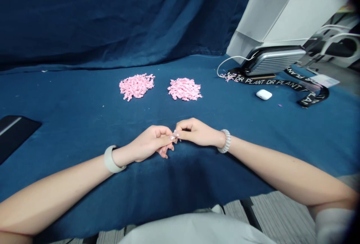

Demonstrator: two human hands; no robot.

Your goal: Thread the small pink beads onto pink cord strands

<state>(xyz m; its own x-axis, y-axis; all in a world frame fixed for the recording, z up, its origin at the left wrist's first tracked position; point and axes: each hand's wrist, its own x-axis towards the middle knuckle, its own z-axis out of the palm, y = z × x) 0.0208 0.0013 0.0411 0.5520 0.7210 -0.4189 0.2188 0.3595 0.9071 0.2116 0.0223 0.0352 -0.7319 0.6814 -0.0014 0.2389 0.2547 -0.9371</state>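
My left hand [153, 141] and my right hand [197, 132] meet fingertip to fingertip above the near part of the blue cloth. Thumbs and forefingers of both are pinched together around something tiny and pale pink, mostly covered by the fingers; its kind cannot be made out. The left hand's other fingers curl loosely below the pinch. Beyond the hands lie two heaps of small pink pieces, a left pink heap [136, 86] with a ragged outline and a rounder right pink heap [185, 89]. Neither hand touches them.
A blue cloth [70, 124] covers the table. At the right stand a silver ribbed case [277, 61], a black lettered strap [264, 81] and a white earbud case [264, 94]. A dark flat object [17, 135] lies at the left edge. Blue curtain [112, 19] hangs behind.
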